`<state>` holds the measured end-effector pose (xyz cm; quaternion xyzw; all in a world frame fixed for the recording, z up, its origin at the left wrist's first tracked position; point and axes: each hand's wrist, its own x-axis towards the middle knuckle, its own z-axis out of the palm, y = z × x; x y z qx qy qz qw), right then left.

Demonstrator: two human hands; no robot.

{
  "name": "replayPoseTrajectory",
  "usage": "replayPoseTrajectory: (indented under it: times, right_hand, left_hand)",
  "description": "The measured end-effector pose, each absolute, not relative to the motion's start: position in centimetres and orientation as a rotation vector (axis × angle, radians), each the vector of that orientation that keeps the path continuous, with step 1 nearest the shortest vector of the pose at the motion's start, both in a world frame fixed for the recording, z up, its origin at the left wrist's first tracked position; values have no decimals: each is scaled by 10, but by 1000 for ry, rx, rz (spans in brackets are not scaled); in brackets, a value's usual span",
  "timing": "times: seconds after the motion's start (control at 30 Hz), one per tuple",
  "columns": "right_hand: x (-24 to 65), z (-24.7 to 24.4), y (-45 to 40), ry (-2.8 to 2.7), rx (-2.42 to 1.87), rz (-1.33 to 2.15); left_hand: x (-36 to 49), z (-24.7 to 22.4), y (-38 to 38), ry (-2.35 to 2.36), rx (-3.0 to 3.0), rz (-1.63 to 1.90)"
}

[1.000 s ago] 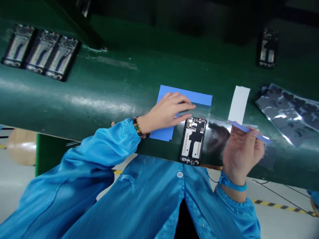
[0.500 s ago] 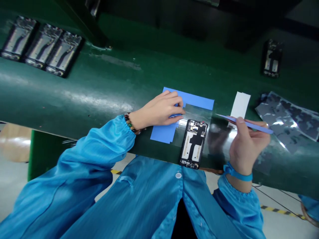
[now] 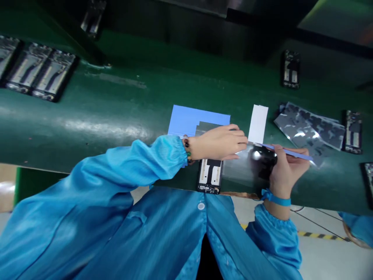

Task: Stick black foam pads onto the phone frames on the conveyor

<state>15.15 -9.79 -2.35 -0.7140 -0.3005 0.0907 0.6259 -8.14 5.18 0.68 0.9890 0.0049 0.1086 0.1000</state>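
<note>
Phones (image 3: 48, 76) with backs off lie in a row at ten o'clock from the nearest phone (image 3: 210, 175), which sits at the front edge of the bench (image 3: 122, 103). A blue card (image 3: 186, 116) shows at eleven. Across that phone's top end reaches the left hand (image 3: 221, 142), hiding it; the fingers are bent close together, and whether they pinch anything I cannot tell. A white strip (image 3: 258, 124) lies towards one-thirty. Towards three o'clock, the right hand (image 3: 285, 171) grips blue tweezers (image 3: 300, 155), tip just beside the left fingertips. The step seems to be bringing tip and fingers together, calling for a steady tip. Patterned sheets (image 3: 311, 128) crowd two o'clock, near another phone (image 3: 353, 132).
</note>
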Motion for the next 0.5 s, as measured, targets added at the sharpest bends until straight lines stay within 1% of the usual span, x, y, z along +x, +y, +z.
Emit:
replayPoseTrajectory:
  times: [0.17,0.5]
  right_hand:
    - [152,-29,-98,-675,-1602,278]
    - [153,-34,-101,-709,-1657,320]
  left_hand:
    - [-50,-6,54,4,2983,331]
    - [-54,-15,52,28,2942,340]
